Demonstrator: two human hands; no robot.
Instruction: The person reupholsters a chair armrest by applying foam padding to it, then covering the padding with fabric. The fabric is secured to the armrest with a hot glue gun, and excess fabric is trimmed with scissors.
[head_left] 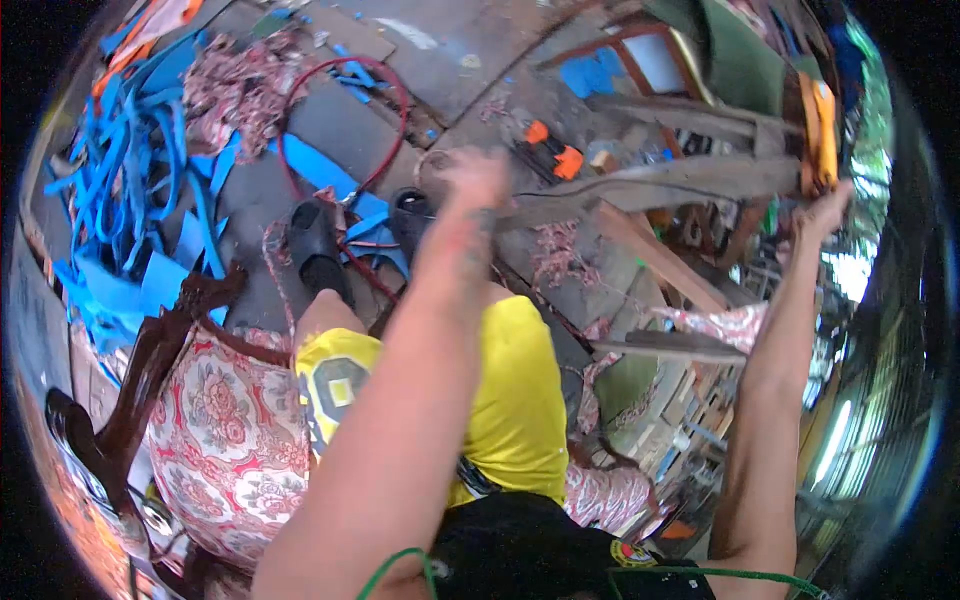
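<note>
My left hand is smeared by motion above the floor, near one end of a long worn wooden beam. Its fingers do not show clearly. Far to the right, my right hand is closed at the lower end of an orange-yellow piece. That piece stands across the ends of the wooden beams; the grip itself is partly hidden. An orange-and-black tool lies on the floor just beyond my left hand. A red hose loops across the floor by my feet.
Blue foam strips heap at the left beside shredded pinkish fabric. A carved chair with floral upholstery stands close at lower left. Wood scraps pile up at right. Green fabric hangs at the upper right.
</note>
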